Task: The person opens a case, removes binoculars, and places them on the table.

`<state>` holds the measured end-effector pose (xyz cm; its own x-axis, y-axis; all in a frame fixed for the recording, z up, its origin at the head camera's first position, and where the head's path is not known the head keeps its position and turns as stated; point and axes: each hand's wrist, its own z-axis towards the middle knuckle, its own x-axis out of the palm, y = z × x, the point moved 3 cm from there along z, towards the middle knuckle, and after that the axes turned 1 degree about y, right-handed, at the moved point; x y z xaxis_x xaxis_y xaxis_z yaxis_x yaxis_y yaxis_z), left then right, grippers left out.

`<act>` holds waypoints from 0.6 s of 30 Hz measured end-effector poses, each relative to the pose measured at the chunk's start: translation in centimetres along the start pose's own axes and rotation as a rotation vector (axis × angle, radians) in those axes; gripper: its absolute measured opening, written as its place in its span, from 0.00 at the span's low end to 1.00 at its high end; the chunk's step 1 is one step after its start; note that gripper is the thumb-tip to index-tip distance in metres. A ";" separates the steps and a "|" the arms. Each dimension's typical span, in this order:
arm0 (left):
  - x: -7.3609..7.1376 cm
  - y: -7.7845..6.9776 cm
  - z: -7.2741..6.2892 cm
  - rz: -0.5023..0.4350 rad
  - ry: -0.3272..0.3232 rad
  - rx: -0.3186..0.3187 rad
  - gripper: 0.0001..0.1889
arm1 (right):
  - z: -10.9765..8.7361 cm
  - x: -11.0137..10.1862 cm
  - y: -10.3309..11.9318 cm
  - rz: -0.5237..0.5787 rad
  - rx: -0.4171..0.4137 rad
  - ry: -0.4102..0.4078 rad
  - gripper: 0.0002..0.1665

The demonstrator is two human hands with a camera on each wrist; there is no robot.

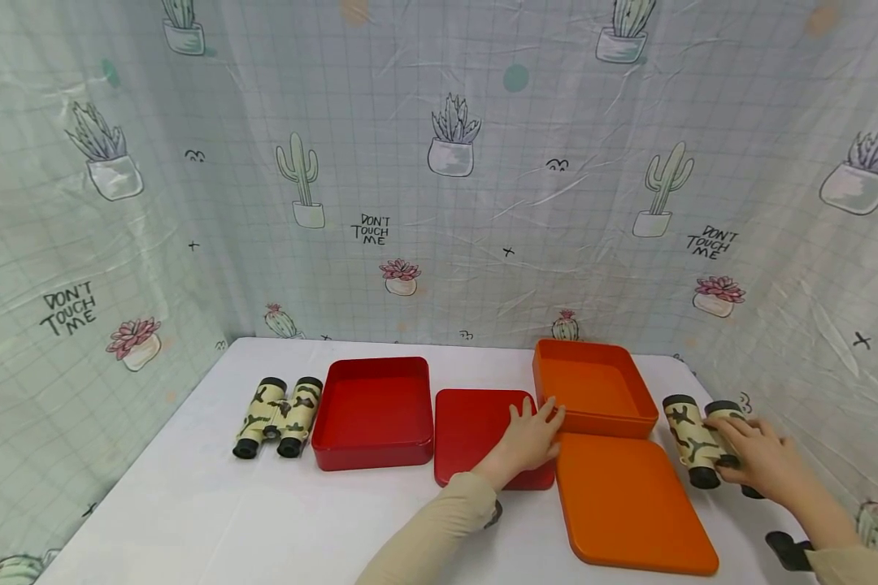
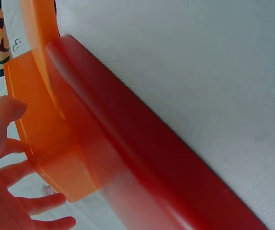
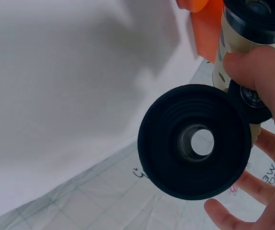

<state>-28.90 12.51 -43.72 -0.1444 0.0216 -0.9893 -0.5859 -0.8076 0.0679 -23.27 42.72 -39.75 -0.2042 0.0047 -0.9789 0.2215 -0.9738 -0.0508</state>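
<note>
My left hand (image 1: pixel 528 439) hovers over or rests on a flat red square lid (image 1: pixel 475 431), fingers spread, near the front wall of an orange box (image 1: pixel 593 382). Whether it touches either is unclear; in the left wrist view its fingers spread beside the orange box. At the right, my right hand (image 1: pixel 761 459) grips camouflage binoculars (image 1: pixel 688 439) by the right barrel. Seen from the right wrist, the thumb (image 3: pixel 257 72) lies across the middle by a small compass, with the other fingers on the far side. A black eyepiece (image 3: pixel 195 182) faces the camera.
A second pair of camouflage binoculars (image 1: pixel 259 414) lies at the left, beside a red box (image 1: pixel 373 459). An orange lid (image 1: pixel 632 504) lies in front of the orange box on the white table (image 1: pixel 263 520). Patterned cloth (image 1: pixel 483 309) hangs behind and at both sides.
</note>
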 end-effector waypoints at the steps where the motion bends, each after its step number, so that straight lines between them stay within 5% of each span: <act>1: 0.0 0.0 0.0 0.001 0.000 0.001 0.28 | 0.0 0.1 0.0 -0.005 0.005 0.012 0.41; 18: 0.2 0.0 0.0 -0.006 0.009 -0.004 0.29 | -0.6 2.4 -1.0 -0.033 0.019 0.074 0.42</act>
<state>-28.90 12.51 -43.89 -0.1339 0.0215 -0.9908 -0.5833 -0.8099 0.0613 -23.39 43.90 -42.21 -0.1397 0.0528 -0.9888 0.1979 -0.9769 -0.0801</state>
